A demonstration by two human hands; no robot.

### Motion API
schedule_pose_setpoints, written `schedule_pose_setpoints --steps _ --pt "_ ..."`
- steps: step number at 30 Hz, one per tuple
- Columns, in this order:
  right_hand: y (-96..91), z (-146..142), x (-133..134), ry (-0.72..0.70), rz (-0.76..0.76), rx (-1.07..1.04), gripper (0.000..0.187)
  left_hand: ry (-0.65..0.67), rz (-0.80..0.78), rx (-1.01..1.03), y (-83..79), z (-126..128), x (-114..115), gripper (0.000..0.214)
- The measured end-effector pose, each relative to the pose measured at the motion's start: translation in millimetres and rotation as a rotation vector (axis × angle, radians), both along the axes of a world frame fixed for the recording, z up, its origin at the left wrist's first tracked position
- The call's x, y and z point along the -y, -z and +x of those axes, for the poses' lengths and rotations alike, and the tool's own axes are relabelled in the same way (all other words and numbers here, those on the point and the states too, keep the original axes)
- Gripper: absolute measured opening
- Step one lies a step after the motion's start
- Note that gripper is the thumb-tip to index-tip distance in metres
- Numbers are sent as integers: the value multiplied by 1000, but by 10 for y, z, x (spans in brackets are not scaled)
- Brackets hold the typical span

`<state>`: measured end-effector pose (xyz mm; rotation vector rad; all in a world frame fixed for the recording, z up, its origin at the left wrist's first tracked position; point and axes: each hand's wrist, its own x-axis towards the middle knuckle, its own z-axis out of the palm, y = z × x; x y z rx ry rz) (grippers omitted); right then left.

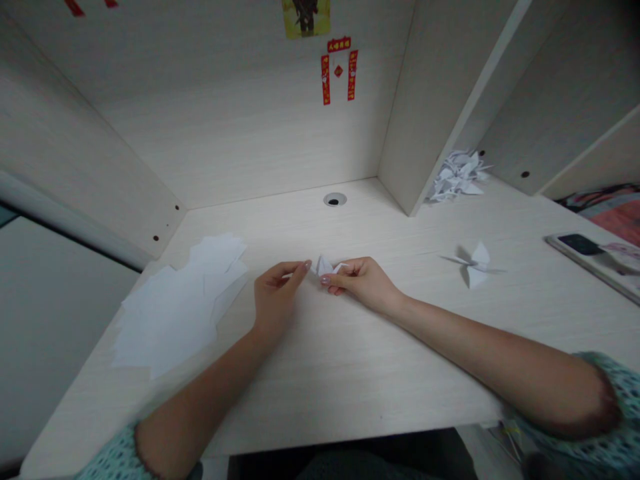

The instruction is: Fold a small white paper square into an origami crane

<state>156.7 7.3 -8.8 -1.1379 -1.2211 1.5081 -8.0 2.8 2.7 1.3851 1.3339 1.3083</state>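
A small folded white paper piece (325, 265) sits between my two hands on the pale wooden desk (350, 360). My right hand (361, 283) is closed, pinching the paper's right side with thumb and fingers. My left hand (276, 293) has its fingers curled, and its fingertip reaches the paper's left tip. Part of the paper is hidden behind my right fingers.
A loose stack of white paper sheets (175, 307) lies at the left. A finished paper crane (473, 265) rests at the right, and a pile of folded cranes (457, 175) sits by the shelf divider. A phone on a book (593, 252) lies far right. A cable hole (335, 199) is behind.
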Motion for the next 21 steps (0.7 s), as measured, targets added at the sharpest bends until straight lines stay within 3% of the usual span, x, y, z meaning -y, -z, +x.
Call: schedule_pose_setpoints --steps 4,21 --pt "23 13 -16 40 10 1 26 -69 -47 13 27 10 -20 24" --pt "-5 -47 23 112 117 -13 29 -82 -52 64 2 43 9 24"
